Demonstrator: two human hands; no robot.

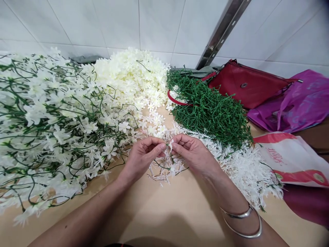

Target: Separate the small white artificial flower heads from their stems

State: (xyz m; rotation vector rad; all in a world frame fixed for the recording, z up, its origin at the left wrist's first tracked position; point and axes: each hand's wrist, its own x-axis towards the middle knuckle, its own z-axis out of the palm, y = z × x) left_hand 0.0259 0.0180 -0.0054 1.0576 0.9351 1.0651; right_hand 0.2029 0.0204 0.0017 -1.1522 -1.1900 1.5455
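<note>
Tiny flower in a tight pinch, lookalikes all round

With the flower (pixel 170 145) as the dial's centre, above bare table (pixel 177 202), the left hand (pixel 144 154) is at 8 o'clock and the right hand (pixel 195 154) at 4. Both sets of fingers are clamped on it: the left at its green end, the right on the white part.

Too hard a squeeze could crease a petal or tear it off. If either pinch slipped, the flower could fall among the loose bits (pixel 160 176) at 6 to 7 o'clock and be hard to pick out. The bangles (pixel 243 215), between 4 and 5, might snag the white sprigs (pixel 246 166) at 3 to 4. A red strap (pixel 174 101) at 12 disappears under the green stems (pixel 210 106) at 1 to 2, so a tug on it could scatter them.

The fingertips cover most of the flower, and whether the dark wire curving below belongs to it I cannot tell. The curled fingers are partly hidden. The blossoms (pixel 59 127) at 9 run off the frame, as does the purple bag (pixel 303 103) at 2
</note>
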